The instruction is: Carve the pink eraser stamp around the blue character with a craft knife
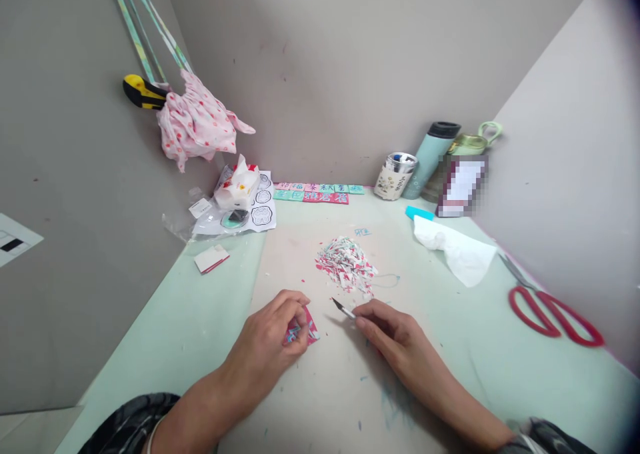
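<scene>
My right hand (400,337) grips a craft knife (343,309) like a pen, its dark blade angled up and to the left, apart from the paper. Curled over a small pink piece with blue strokes (313,332), my left hand (270,331) has its fingers closed on it and hides much of it. Whether the piece lies flat or is lifted, I cannot tell. Just beyond both hands, a heap of white, pink and pale green scraps (345,261) lies on a beige mat (280,261).
Two rows of lettered pink and green tiles (313,198) line the back. Red-handled scissors (555,314) and white tissue (465,251) lie right, below a teal bottle (430,161) and a pen jar (395,176). A tissue pack (237,191) and small card (211,259) sit left.
</scene>
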Demonstrator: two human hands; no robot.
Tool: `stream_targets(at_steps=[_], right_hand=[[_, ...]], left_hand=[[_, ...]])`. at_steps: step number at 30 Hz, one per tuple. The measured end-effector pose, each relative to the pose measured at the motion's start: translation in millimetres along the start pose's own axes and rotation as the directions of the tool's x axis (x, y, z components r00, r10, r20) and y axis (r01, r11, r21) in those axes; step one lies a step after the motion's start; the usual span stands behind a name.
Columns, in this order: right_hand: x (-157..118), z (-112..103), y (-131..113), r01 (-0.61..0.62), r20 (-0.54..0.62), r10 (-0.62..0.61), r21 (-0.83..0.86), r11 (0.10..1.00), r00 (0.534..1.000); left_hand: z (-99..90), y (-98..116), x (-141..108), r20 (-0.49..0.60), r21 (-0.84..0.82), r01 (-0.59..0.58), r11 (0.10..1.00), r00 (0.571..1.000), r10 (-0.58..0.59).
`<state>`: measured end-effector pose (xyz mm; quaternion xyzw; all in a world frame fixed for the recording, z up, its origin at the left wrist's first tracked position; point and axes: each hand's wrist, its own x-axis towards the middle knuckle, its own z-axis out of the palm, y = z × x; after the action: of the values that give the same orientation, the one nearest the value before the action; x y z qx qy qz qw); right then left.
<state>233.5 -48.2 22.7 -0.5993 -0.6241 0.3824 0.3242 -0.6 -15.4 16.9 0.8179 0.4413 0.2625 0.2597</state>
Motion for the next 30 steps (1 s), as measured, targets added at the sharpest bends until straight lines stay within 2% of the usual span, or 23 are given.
stream_targets(at_steps=[7, 9, 10, 12, 17, 19, 21, 24, 27, 30], right_hand=[[3, -2, 5, -0.061, 0.009, 0.061, 0.046, 0.997, 0.998], [3, -2, 7, -0.092, 0.012, 0.092, 0.057, 0.994, 0.996], [3, -3, 7, -0.108, 0.012, 0.108, 0.059, 0.992, 0.994], [3, -3, 7, -0.131, 0.014, 0.131, 0.051, 0.99, 0.991], [2, -3, 5, -0.146, -0.002, 0.147, 0.026, 0.989, 0.989], [2, -3, 5, -0.148, -0.006, 0.148, 0.021, 0.989, 0.989], [2, -2, 6, -0.148, -0.006, 0.148, 0.011, 0.989, 0.989], [0, 0, 10, -0.11, -0.042, 0.109, -0.022, 0.994, 0.993], [-7, 5, 17, -0.02, -0.093, 0.01, -0.107, 0.994, 0.996], [-18, 10, 22, 0.124, -0.042, -0.137, -0.221, 0.967, 0.99]], left_hand=[[-5.7, 9, 24, -0.074, -0.2, -0.067, 0.978, 0.996, 0.053], [-6.9, 8, 30, -0.05, -0.269, -0.081, 0.96, 0.996, 0.071], [-8.1, 7, 32, -0.003, -0.278, -0.076, 0.958, 0.997, 0.078], [-11.3, 5, 31, 0.079, -0.23, -0.034, 0.973, 0.995, 0.053], [-16.4, 1, 9, 0.236, -0.029, 0.183, 0.983, 0.957, -0.171], [-14.9, -1, -1, 0.248, -0.011, 0.201, 0.979, 0.95, -0.192], [-12.2, -3, -8, 0.225, -0.021, 0.173, 0.985, 0.96, -0.164], [-7.9, -5, -11, 0.201, -0.03, 0.127, 0.991, 0.972, -0.119], [-2.7, -5, -10, 0.157, 0.013, 0.102, 0.995, 0.982, -0.103], [3.4, -5, -10, 0.098, 0.065, 0.103, 0.993, 0.989, -0.109]])
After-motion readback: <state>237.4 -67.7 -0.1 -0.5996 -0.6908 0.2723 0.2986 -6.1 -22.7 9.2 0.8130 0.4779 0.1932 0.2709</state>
